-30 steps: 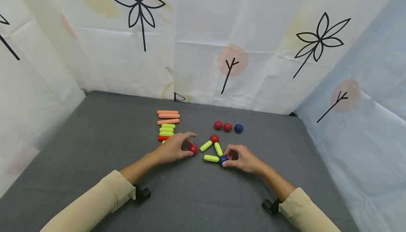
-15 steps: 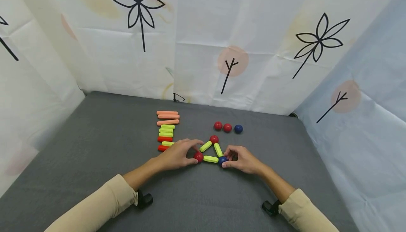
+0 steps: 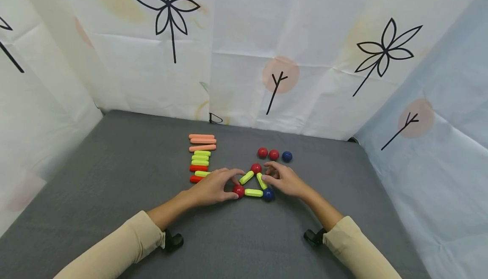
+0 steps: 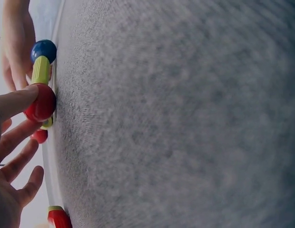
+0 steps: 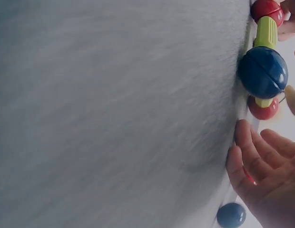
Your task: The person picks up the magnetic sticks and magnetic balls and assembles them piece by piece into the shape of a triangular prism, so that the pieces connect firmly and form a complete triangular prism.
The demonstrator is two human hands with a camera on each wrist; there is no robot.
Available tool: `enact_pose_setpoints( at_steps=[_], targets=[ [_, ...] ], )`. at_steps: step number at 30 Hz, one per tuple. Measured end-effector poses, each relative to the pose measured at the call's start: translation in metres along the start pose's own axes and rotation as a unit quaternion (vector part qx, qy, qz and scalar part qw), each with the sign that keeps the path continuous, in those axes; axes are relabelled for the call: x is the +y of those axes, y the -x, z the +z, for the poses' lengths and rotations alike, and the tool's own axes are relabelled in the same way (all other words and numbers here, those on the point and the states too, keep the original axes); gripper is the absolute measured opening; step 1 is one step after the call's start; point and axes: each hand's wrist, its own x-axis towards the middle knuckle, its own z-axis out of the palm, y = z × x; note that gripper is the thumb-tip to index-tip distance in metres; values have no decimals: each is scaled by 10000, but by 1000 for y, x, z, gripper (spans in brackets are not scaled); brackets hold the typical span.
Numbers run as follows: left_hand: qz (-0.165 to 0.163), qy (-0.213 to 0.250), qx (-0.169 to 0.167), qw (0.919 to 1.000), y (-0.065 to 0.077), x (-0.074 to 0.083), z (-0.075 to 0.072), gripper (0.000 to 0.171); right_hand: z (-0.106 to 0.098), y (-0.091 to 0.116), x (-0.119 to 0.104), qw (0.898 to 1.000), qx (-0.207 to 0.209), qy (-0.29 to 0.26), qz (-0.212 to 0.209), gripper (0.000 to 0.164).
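A triangle of short yellow-green rods joined to balls lies flat on the table. My left hand (image 3: 214, 188) pinches the red ball (image 4: 41, 103) at its front left corner between thumb and index finger, the other fingers spread. The front rod (image 3: 253, 192) runs from there to a blue ball (image 5: 263, 72). Another red ball (image 3: 256, 168) forms the far corner. My right hand (image 3: 286, 180) hovers beside the right-hand rod (image 3: 262, 181), fingers parted and holding nothing. Its thumb tip is near that rod; contact cannot be told. The left-hand rod (image 3: 246, 177) slants toward the far ball.
Behind the triangle sit two red balls (image 3: 273, 155) and a loose blue ball (image 3: 287, 156). At left lie orange rods (image 3: 202, 147), short yellow-green rods (image 3: 200, 158) and red rods (image 3: 198, 168). White printed cloth (image 3: 244, 71) hangs around the grey table (image 3: 244, 236).
My left hand has brought the red ball rightward against the front rod's end, then stayed there. My right hand has let go of the blue corner ball and moved up toward the far corner.
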Motion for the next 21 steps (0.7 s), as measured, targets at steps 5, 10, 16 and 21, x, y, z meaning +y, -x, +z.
enact_pose_setpoints(
  at_steps=[5,10,16,21],
  targets=[
    [21,-10,8,10000,0,1,1,64,6,-21,-7,10000,23,76,-45,48],
    [-38,12,-4,10000,1,1,2,65,9,-32,-5,9994,18,79,-329,34],
    [-16,66,26,10000,3,0,1,65,7,-32,-4,9993,-61,2,-359,31],
    [-15,96,31,9999,2,0,1,64,6,-31,-1,9994,-106,-62,-331,33]
  ],
)
